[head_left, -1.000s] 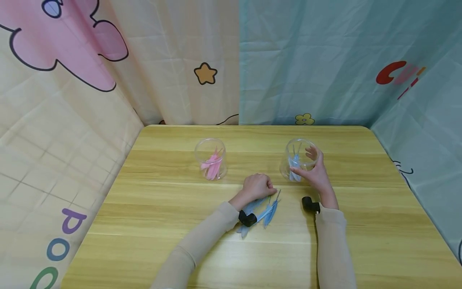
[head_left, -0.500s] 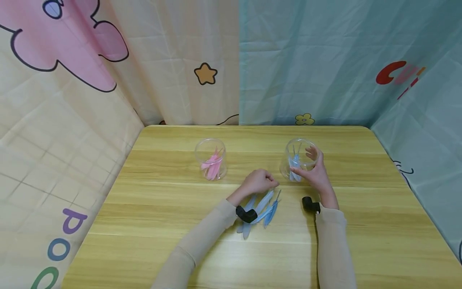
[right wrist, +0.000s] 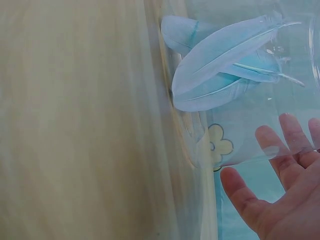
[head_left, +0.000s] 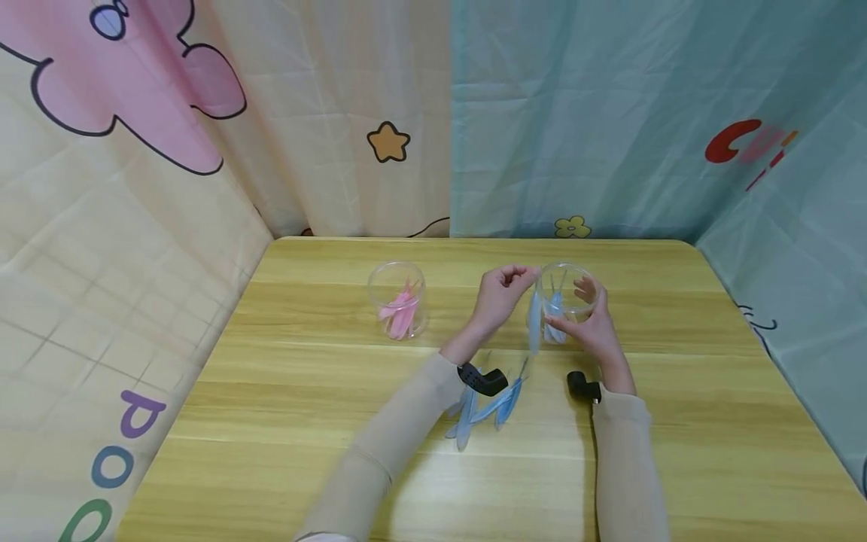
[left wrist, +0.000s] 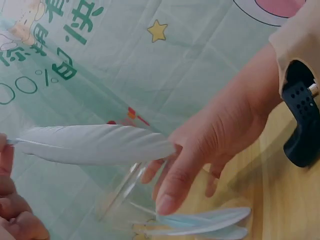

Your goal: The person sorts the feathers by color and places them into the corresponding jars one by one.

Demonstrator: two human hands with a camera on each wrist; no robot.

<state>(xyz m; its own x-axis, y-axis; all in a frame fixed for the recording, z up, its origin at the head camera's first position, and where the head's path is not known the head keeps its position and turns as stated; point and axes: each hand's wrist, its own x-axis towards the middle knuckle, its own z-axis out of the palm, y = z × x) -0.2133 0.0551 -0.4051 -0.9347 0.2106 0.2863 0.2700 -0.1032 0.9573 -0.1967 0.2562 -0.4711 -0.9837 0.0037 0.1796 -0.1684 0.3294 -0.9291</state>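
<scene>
Pinching a pale feather [head_left: 534,324], the left grip [head_left: 500,298] hangs beside the clear cup [head_left: 571,309] the right grip [head_left: 594,319] holds.

Wood-grain table [head_left: 291,376]: two clear cups [head_left: 382,287], blue feathers [head_left: 464,429].

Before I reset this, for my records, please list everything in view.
Round clear-plastic cups: 2, colourless, on the table.
Slim pink feathers: several, pink, left cup.
Slim pale-blue feathers: at least 3, pale blue, right cup.
Long single feather: 1, whitish blue, hanging beside the right cup.
Loose slim feathers: at least 4, mixed blues, on the table.
Wood-grain table: 1, yellow, beneath the cups.
Printed cloth curtains: at least 2, cream and blue-green, around the table.
Small wrist-worn devices: 2, black, above the table.
Long sleeves: 2, beige, above the table.
Left hand: 1, bare, pinching the single feather.
Right hand: 1, bare, around the right cup.
</scene>
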